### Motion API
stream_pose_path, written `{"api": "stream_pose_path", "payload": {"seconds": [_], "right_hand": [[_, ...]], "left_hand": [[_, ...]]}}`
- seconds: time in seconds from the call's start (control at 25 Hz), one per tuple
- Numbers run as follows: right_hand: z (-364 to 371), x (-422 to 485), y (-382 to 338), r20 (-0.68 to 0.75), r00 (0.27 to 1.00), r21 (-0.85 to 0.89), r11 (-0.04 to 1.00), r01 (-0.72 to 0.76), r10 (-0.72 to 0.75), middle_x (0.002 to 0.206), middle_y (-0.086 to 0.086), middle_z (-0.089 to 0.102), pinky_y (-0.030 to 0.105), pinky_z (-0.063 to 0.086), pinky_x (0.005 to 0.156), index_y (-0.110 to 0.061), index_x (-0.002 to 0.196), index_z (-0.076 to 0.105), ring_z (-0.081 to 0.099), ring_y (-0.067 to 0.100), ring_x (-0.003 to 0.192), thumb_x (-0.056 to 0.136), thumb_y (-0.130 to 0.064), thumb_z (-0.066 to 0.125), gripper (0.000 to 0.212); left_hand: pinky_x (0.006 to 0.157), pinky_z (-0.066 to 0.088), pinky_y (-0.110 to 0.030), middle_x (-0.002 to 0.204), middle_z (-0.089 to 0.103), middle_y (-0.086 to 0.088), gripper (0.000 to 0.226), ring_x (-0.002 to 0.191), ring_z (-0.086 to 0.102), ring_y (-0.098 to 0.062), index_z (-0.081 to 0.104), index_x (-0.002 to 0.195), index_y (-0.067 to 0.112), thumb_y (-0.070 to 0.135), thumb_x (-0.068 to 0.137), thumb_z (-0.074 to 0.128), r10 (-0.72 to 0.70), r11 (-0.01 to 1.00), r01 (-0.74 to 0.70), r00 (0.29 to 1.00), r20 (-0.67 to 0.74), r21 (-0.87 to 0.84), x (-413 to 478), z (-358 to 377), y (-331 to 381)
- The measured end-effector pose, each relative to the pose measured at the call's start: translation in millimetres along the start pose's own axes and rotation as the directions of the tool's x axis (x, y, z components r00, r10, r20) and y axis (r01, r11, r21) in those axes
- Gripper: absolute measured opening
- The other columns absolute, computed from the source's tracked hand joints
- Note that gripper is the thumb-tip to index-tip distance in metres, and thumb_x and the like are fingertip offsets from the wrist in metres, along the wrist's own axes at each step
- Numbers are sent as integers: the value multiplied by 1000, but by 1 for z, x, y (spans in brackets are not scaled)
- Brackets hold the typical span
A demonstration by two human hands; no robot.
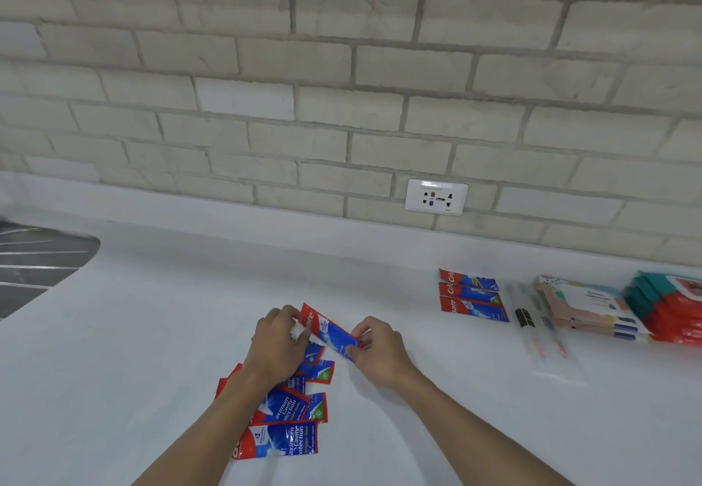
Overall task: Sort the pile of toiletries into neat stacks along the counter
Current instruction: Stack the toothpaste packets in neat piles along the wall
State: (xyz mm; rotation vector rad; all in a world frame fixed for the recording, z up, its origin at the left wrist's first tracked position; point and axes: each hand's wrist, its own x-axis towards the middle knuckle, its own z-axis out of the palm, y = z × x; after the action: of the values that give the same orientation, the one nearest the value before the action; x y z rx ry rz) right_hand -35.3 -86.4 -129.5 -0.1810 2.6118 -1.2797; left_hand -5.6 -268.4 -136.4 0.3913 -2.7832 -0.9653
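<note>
Below the wall socket (436, 197) and somewhat left of it, holding one toothpaste sachet (331, 328) over the bench (152, 314), tilted, red end nearest the socket. Pinching that red end with the left hand (279, 337), its fingers (300, 333) curled round the edge. Pinching the blue end with the right hand (376, 349), thumb and fingers closed on the corner. Farther below the socket, partly under the left forearm, leaving the loose pile of sachets (288, 413) overlapped at odd angles, yet to sort.

Right of the socket and lower, already set down: a row of sachets (473, 297), three showing, side by side with red ends turned left. Farther right of the socket again, clear toothbrush packs (539, 330), then a pale wipes stack (585, 307), then a red-and-teal stack (672, 307) at the frame edge. Far left of the socket, just catching a ribbed sink drainer (38, 265).

Judging from this, partway through the toothpaste step: taking singles from the pile and straightening each one for the row. Next, most likely carrying the held sachet rightward, toward the spot below and right of the socket. Calls for letting go with the left hand, trusting the right-hand pinch alone, turning the red end left to match, and laying it flush beside the nearest sachet without nudging the three in place. Looks like slick foil, so worth a firm pinch and a low, flat set-down
</note>
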Motion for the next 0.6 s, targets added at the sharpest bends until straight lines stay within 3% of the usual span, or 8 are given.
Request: {"api": "stream_pose_path", "payload": {"seconds": [0.08,0.2,0.4,0.6], "right_hand": [[-3,-4,1,-18,1000,45,999,-12,13,110,6,65,13,45,53,-21,94,50,62,13,102,89,-22,67,17],[-10,-8,6,-2,1000,96,995,3,-3,104,7,69,16,46,53,-23,89,52,62,7,76,88,-19,68,17],[-41,-16,19,-31,999,170,985,-27,33,97,9,69,21,46,50,-21,93,56,58,9,61,88,-16,67,13],[-79,-22,38,-81,990,254,963,-94,118,95,8,68,24,51,52,-15,101,58,64,15,67,88,-17,67,16]], "left_hand": [[87,56,-34,131,51,-1,47,114,54,-17,44,130,23,33,89,63,-42,997,41,999,-10,-65,1,-1,3],[76,55,-25,127,52,5,55,109,55,-13,39,136,25,36,87,65,-54,970,74,994,91,-233,4,-7,14],[74,60,-32,102,68,-2,16,85,68,-16,61,106,20,18,90,63,-50,867,141,979,198,-478,9,-12,37],[74,60,-31,92,70,-11,13,70,68,-16,67,101,8,10,88,65,-11,813,147,972,236,-564,12,11,65]]}}
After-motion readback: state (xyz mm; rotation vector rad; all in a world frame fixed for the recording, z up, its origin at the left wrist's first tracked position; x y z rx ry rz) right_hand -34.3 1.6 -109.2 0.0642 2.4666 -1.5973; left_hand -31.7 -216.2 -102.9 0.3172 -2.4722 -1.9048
